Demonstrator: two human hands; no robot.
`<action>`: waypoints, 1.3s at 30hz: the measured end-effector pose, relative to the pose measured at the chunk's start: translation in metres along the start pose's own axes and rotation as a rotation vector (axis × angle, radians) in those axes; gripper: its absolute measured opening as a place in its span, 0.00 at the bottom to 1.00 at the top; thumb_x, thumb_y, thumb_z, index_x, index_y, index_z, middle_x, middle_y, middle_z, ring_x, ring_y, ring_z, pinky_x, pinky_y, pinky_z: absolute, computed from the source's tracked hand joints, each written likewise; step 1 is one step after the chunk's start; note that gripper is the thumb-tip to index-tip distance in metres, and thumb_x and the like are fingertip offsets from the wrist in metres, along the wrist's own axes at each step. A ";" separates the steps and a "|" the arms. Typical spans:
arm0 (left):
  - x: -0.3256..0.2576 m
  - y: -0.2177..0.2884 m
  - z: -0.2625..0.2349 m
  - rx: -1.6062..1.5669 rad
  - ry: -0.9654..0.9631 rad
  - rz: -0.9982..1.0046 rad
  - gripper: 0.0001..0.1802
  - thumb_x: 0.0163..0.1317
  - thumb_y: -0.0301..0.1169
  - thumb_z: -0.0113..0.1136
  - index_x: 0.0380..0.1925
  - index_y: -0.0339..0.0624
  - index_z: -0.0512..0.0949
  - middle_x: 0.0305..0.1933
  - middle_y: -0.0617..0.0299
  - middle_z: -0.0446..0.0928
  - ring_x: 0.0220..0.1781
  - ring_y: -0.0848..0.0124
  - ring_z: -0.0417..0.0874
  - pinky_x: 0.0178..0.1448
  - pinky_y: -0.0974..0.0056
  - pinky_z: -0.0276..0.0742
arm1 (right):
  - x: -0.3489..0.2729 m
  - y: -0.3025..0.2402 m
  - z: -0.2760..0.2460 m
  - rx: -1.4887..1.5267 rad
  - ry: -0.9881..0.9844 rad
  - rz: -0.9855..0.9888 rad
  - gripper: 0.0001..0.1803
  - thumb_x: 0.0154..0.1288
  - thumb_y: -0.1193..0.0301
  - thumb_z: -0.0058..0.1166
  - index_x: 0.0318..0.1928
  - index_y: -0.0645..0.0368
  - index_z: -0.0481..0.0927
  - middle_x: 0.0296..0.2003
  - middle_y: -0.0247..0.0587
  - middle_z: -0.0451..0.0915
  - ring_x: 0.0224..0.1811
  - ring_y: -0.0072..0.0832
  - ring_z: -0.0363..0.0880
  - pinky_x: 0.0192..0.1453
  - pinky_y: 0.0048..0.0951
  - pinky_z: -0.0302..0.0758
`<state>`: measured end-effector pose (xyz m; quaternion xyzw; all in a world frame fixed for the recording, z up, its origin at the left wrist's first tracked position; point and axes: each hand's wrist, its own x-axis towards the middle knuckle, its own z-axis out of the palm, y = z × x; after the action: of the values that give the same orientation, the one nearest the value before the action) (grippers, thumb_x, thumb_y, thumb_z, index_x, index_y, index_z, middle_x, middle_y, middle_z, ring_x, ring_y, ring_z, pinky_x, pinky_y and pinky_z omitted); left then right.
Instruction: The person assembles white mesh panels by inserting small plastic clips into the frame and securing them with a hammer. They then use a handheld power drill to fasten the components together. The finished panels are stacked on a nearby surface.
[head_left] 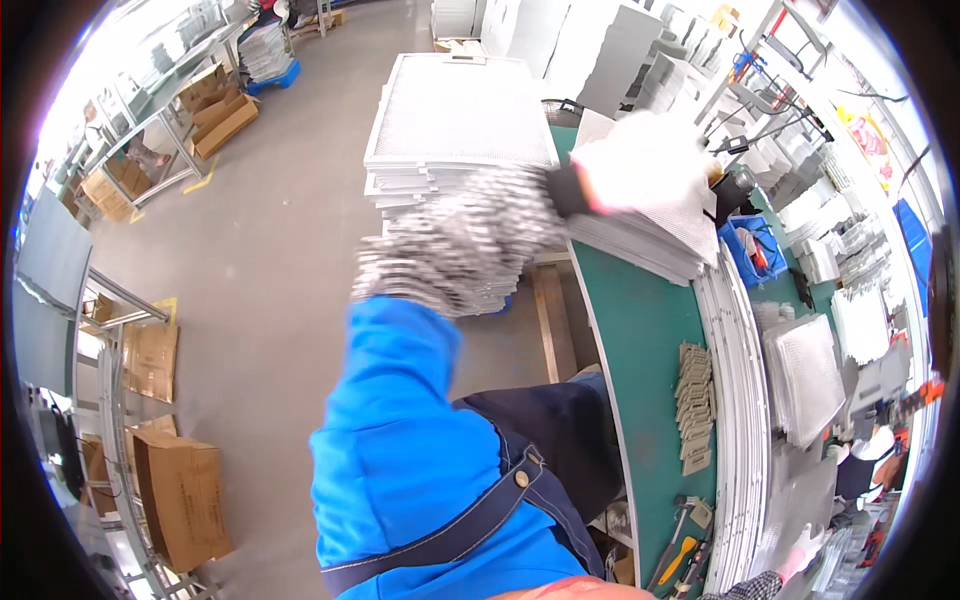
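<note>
My left arm, in a blue sleeve and a checkered cuff, stretches across the front. Its white-gloved left hand (645,165) is smeared by motion and overexposed, so its fingers cannot be made out. It is over a stack of white mesh panels (650,240) on the green bench (640,330). My right hand (802,550), gloved in white and pink, shows small at the lower right beyond a checkered cuff. Its fingers look stretched out beside a grey mesh sheet (795,500); nothing held can be seen in them.
A tall stack of white panels (460,110) stands left of the bench. Long white rails (735,400), small beige pieces (695,405), hand tools (680,550) and a blue bin (752,250) lie along the bench. A co-worker (865,470) is at the right; cartons (180,495) stand left.
</note>
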<state>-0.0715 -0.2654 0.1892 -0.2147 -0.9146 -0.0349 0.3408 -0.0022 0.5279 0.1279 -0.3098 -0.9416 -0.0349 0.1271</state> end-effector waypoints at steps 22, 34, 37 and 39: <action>-0.253 -0.268 -0.081 0.112 -0.259 -1.053 0.22 0.58 0.46 0.65 0.38 0.36 0.87 0.40 0.39 0.85 0.44 0.51 0.88 0.49 0.54 0.82 | -0.243 -0.054 0.083 0.278 0.044 -0.559 0.14 0.74 0.72 0.52 0.52 0.68 0.82 0.47 0.56 0.83 0.51 0.49 0.81 0.59 0.44 0.75; -0.101 -0.144 -0.115 -0.809 0.209 -0.767 0.33 0.76 0.42 0.54 0.72 0.30 0.64 0.75 0.48 0.66 0.74 0.64 0.68 0.77 0.60 0.61 | -0.277 -0.082 0.149 -0.058 -0.051 -0.440 0.16 0.63 0.62 0.61 0.50 0.53 0.80 0.40 0.41 0.79 0.44 0.41 0.82 0.47 0.45 0.79; -0.059 -0.050 -0.045 -0.457 -0.064 -0.391 0.31 0.73 0.46 0.56 0.68 0.36 0.72 0.70 0.46 0.73 0.71 0.58 0.73 0.73 0.56 0.67 | -0.270 -0.082 0.162 -0.037 -0.020 -0.456 0.15 0.64 0.64 0.60 0.49 0.55 0.79 0.41 0.43 0.81 0.43 0.44 0.83 0.46 0.45 0.80; -0.052 0.014 0.022 -0.567 -0.304 -0.105 0.21 0.69 0.36 0.56 0.58 0.39 0.81 0.60 0.53 0.82 0.62 0.63 0.82 0.67 0.61 0.74 | -0.273 -0.079 0.153 0.330 -0.194 -0.272 0.16 0.66 0.67 0.58 0.52 0.57 0.78 0.40 0.43 0.82 0.41 0.39 0.84 0.46 0.42 0.79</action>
<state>-0.0434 -0.2677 0.1381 -0.2565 -0.9187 -0.2731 0.1247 0.1296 0.3291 -0.0897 -0.1572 -0.9754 0.1327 0.0790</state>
